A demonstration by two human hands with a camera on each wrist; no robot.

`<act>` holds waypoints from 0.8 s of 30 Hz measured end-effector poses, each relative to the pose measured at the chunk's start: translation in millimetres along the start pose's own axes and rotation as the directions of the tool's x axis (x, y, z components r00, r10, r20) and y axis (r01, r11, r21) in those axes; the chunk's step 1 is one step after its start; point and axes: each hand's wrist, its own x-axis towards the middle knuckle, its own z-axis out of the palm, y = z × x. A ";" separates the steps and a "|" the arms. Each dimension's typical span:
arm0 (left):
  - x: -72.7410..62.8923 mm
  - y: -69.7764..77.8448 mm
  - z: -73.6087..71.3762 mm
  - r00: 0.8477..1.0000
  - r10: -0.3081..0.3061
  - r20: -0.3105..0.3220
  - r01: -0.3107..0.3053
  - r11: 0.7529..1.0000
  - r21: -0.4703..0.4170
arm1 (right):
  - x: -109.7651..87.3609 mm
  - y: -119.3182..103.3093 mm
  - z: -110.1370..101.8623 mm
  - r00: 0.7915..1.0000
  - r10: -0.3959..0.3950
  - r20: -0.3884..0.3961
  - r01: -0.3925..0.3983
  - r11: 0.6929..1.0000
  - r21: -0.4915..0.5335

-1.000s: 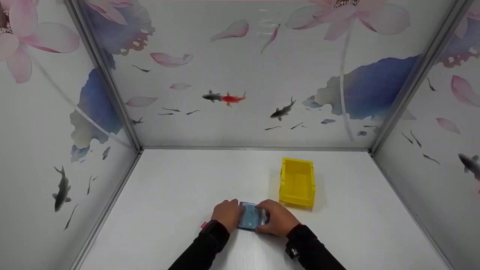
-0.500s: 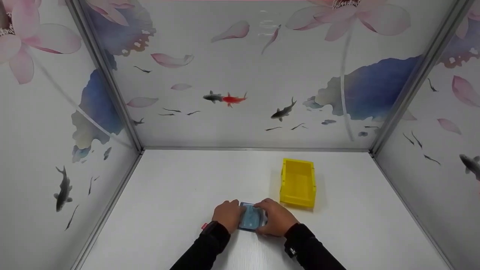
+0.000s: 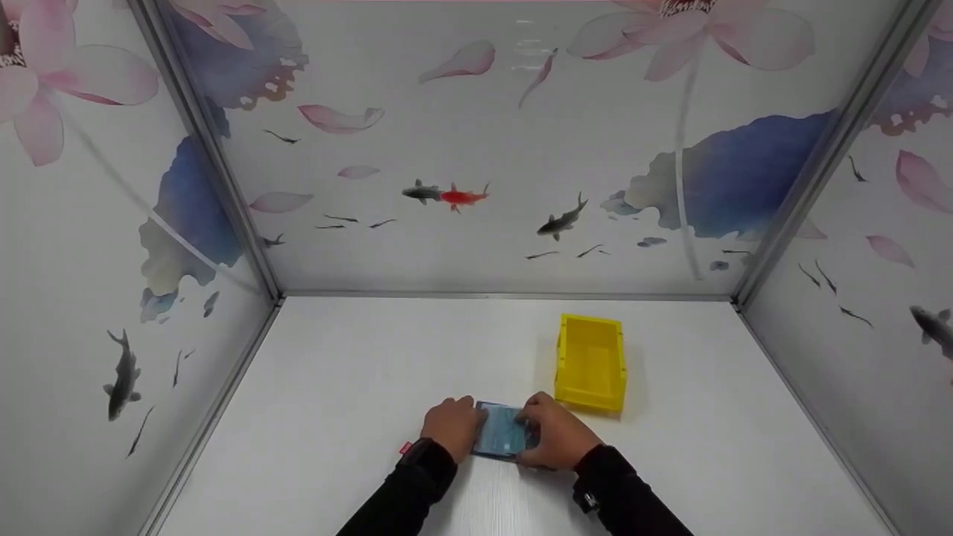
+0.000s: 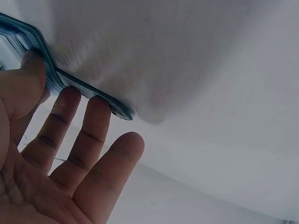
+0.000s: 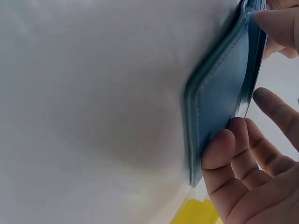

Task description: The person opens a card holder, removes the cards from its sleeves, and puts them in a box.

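Note:
A blue card wallet (image 3: 500,430) with a stitched edge lies at the front middle of the white table, between my hands. My left hand (image 3: 451,427) holds its left side: in the left wrist view the thumb (image 4: 33,77) presses on the wallet's layered inner part, while two fingertips touch its edge. At the right side, my right hand (image 3: 557,432) grips the wallet between thumb and fingers. From the right wrist, the wallet (image 5: 219,88) appears with its layers parted a little and a thin, shiny, clear edge showing between them. What that clear piece is, I cannot tell.
Just beyond my right hand stands a yellow plastic bin (image 3: 592,365), nothing visible inside it. White panels printed with flowers and fish (image 3: 476,149) wall the table (image 3: 372,357) at the back and both sides.
My right hand has shifted slightly to the right, its fingers drawn back toward the wallet's right edge. More of the wallet's top shows between the hands. The left hand stays in place.

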 end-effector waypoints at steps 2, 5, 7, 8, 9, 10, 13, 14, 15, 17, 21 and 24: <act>-0.4 -0.3 0.2 1.000 0.008 -0.013 -0.008 1.000 0.003 | -2.0 0.6 -1.3 1.000 0.016 0.007 -0.016 1.000 -0.006; -1.0 -0.3 0.4 0.999 0.017 -0.028 -0.017 1.000 0.007 | -5.6 0.6 -3.2 0.999 0.033 0.011 -0.033 0.999 -0.018; -1.0 -0.4 0.3 0.999 0.020 -0.036 -0.020 1.000 0.003 | -7.9 1.3 -4.7 0.999 0.045 0.010 -0.044 0.999 -0.022; -0.9 -0.4 0.8 0.999 0.019 -0.036 -0.019 1.000 0.000 | -9.1 1.8 -5.5 0.999 0.053 0.011 -0.053 0.998 -0.015; -0.8 -0.5 1.2 0.999 0.017 -0.033 -0.017 1.000 -0.004 | -10.5 2.1 -6.5 0.998 0.063 0.012 -0.063 0.998 -0.004; -0.8 -0.6 1.3 0.999 0.015 -0.032 -0.016 1.000 -0.011 | -11.8 2.5 -7.6 0.997 0.073 0.012 -0.073 0.997 0.009; -0.5 -0.9 2.1 1.000 0.005 -0.022 -0.006 0.999 -0.035 | -15.9 2.4 -11.5 0.993 0.114 0.016 -0.115 0.992 0.050; -0.6 -1.0 2.3 1.000 0.003 -0.021 -0.004 0.999 -0.039 | -17.0 2.5 -12.6 0.992 0.123 0.017 -0.124 0.990 0.061; -0.7 -1.2 2.5 1.000 0.003 -0.022 -0.004 0.999 -0.043 | -18.1 2.4 -13.8 0.991 0.132 0.018 -0.133 0.989 0.064; -0.8 -1.4 3.2 1.000 0.006 -0.028 -0.007 0.999 -0.042 | -19.9 2.6 -16.2 0.989 0.145 0.019 -0.146 0.987 0.069; -1.4 -1.2 4.3 0.999 0.019 -0.046 -0.020 1.000 -0.021 | -23.6 3.9 -20.2 0.988 0.152 0.004 -0.152 0.986 0.072; -1.6 -0.5 4.5 0.998 0.024 -0.056 -0.024 1.000 -0.004 | -27.1 3.9 -25.0 0.987 0.159 -0.024 -0.157 0.984 0.086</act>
